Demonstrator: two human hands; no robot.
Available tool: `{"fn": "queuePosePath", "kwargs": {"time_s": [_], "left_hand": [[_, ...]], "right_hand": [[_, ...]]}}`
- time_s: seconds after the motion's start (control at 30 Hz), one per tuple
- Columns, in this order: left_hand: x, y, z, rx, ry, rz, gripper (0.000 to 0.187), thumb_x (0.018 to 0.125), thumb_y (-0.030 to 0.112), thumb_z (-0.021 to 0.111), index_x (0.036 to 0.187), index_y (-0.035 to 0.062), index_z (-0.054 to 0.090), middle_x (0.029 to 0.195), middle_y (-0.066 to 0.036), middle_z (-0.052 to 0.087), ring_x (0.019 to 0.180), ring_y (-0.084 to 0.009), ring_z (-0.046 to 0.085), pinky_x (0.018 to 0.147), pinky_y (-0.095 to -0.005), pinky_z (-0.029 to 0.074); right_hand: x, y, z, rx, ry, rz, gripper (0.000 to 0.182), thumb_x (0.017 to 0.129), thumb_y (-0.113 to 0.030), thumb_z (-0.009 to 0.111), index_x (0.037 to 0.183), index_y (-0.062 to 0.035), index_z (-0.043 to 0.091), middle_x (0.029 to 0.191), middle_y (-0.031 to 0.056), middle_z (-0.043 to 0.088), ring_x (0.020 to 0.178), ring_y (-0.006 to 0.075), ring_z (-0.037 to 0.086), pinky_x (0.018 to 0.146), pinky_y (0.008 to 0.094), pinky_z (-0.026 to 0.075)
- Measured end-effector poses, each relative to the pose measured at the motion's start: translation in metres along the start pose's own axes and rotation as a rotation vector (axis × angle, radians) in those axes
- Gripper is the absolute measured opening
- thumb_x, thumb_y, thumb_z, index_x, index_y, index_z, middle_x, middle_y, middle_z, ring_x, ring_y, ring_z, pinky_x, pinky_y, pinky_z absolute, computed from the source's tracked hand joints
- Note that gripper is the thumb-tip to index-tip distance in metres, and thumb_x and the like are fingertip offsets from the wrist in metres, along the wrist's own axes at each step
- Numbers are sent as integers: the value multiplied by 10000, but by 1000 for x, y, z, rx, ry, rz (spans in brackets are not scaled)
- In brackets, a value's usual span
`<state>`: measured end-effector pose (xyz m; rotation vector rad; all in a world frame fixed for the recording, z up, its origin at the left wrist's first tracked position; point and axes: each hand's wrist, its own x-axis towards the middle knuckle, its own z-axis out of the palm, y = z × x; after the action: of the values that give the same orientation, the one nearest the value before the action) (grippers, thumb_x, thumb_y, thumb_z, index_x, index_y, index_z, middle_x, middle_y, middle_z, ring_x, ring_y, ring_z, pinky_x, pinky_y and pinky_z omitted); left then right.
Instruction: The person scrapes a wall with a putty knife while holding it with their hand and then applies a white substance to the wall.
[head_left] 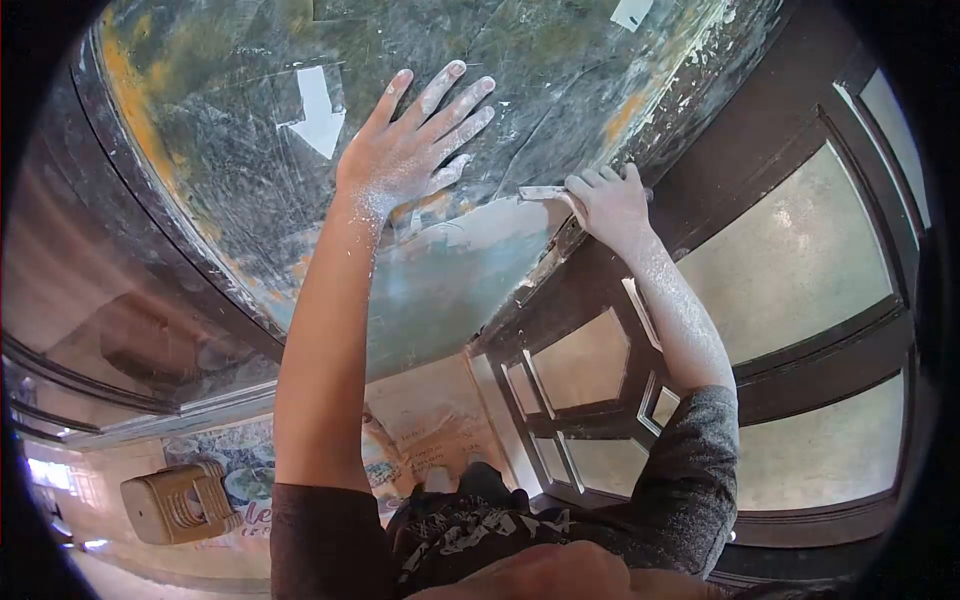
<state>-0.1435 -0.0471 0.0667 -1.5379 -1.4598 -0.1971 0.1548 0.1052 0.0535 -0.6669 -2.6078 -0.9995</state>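
My left hand (405, 150), dusted with white powder, lies with fingers spread against a mottled green-grey panel (250, 150). To its right, my right hand (612, 205) is closed around a thin, pale scraper-like tool (545, 193) near the panel's right border. The tool's edge points left over the panel. Below both hands is a smoother, pale blue-grey area (450, 280). A white arrow-shaped patch (318, 112) shows left of my left hand. White dust also coats my right forearm.
Dark framing with light panes (800, 260) runs down the right side. A glossy brown surface (90, 240) is at the left. Lower left are stacked tan plastic stools (165, 508) and a printed banner (250, 480). Another white patch (631, 13) is at the top.
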Motion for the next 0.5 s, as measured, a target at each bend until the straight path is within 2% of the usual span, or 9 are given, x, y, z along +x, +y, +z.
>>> {"fn": "queuePosePath", "kwargs": {"time_s": [0.03,0.17,0.33,0.4,0.5], "left_hand": [[0,0,1,-5,11,-1,700,926,605,571,1560,437,324,1679,157,186,1547,-161,193,1268,-501,118],[0,0,-3,9,-11,1,694,933,597,566,1562,436,320,1680,156,182,1548,-164,192,1265,-510,122],[2,0,-4,32,-35,2,714,932,629,546,1571,445,288,1682,152,177,1550,-166,180,1267,-513,113],[0,0,0,29,-31,2,739,921,639,555,1576,444,275,1683,152,172,1552,-165,175,1267,-513,112],[2,-1,0,33,-22,7,747,920,639,559,1579,439,270,1685,151,164,1553,-168,171,1266,-517,110]], "right_hand": [[7,2,-2,-32,5,-15,191,941,-375,620,961,-189,659,951,15,683,928,212,654,908,505,424],[26,-3,-20,-73,-109,-8,169,943,-354,616,937,-200,687,925,5,694,941,210,655,915,512,414],[24,-5,-18,-10,-113,-14,182,959,-338,581,951,-193,689,908,15,696,995,222,660,963,525,399],[32,-4,-30,-67,-219,-3,188,963,-342,566,968,-197,687,933,14,702,1021,221,663,975,529,395],[25,-17,-19,-33,-235,-11,176,973,-309,549,1009,-194,678,981,16,706,1044,221,659,1001,529,378]]}}
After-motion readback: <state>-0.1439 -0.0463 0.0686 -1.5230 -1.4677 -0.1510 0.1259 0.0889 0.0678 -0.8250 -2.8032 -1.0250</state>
